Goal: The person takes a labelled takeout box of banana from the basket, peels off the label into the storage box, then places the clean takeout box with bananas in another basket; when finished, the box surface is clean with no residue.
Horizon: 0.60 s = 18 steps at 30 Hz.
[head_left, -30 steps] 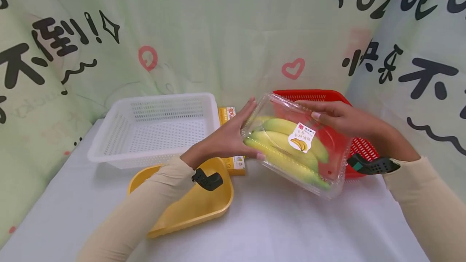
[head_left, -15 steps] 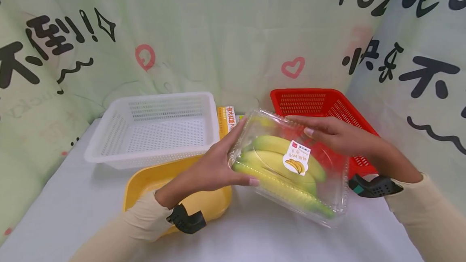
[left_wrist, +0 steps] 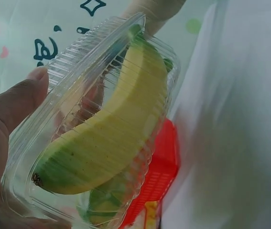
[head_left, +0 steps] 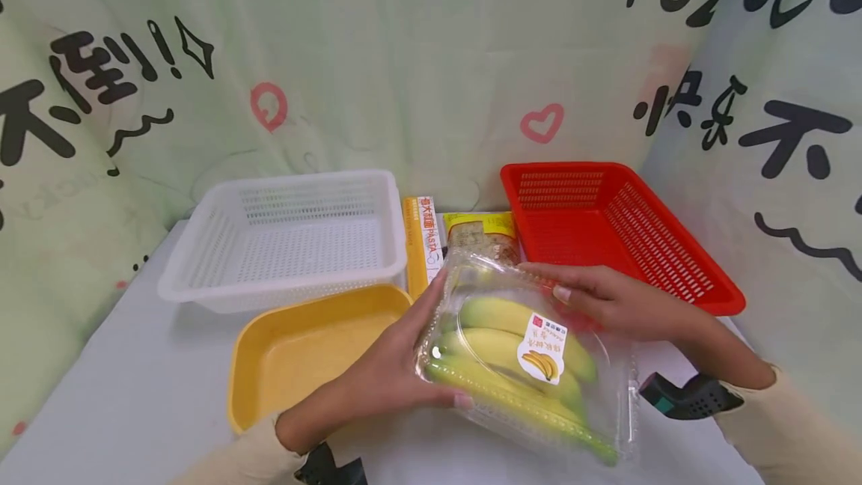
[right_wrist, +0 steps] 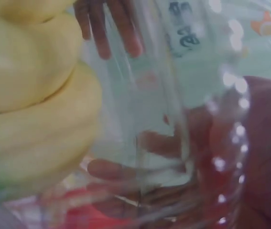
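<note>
A clear plastic clamshell box [head_left: 606, 395] of yellow-green bananas [head_left: 498, 346] with a sticker is held above the white table, near its front edge. My left hand [head_left: 390, 376] grips its left end, thumb along the front side. My right hand [head_left: 606, 302] grips the far right side, fingers curled over the lid. The left wrist view shows the box [left_wrist: 78, 81] close up with a banana [left_wrist: 111, 129] inside and my thumb [left_wrist: 16, 100] on its rim. In the right wrist view the bananas [right_wrist: 35, 119] fill the left, seen through clear plastic.
A yellow tray [head_left: 256, 350] lies left of the box. Behind it stand a white basket [head_left: 202, 245] and a red basket [head_left: 694, 275]. Between the baskets are a yellow pasta box [head_left: 420, 238] and a bag of snacks [head_left: 481, 234]. A printed cloth backdrop surrounds the table.
Both hands have carried the banana box down and toward me, away from the red basket. The snack bag behind it has come into view.
</note>
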### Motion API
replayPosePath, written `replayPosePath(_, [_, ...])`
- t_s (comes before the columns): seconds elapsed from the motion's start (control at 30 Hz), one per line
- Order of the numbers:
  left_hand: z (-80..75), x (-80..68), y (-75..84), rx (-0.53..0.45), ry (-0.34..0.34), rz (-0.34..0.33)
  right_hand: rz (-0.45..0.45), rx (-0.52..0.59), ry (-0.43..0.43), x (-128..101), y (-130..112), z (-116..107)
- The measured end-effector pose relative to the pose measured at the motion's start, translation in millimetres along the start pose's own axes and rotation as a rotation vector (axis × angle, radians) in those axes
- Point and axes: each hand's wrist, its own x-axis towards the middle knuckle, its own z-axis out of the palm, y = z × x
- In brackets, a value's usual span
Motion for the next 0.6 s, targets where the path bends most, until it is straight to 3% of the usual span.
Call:
replayPosePath(0.17, [16.0,-13.9,-7.9,-0.006,-0.010,-0.034,0.042,0.094,-0.024,-14.3,6.4,15.5])
replayPosePath(0.4, [34.4,-21.8,-18.8,-0.055,-0.044,-0.092,-0.008,0.032,0.025,-28.4,28.6,33.6])
replayPosePath(0.6, [54.1,-28.6,-31.6,-0.074,-0.076,-0.120,0.021,0.043,0.007,-31.4,47.1,45.9])
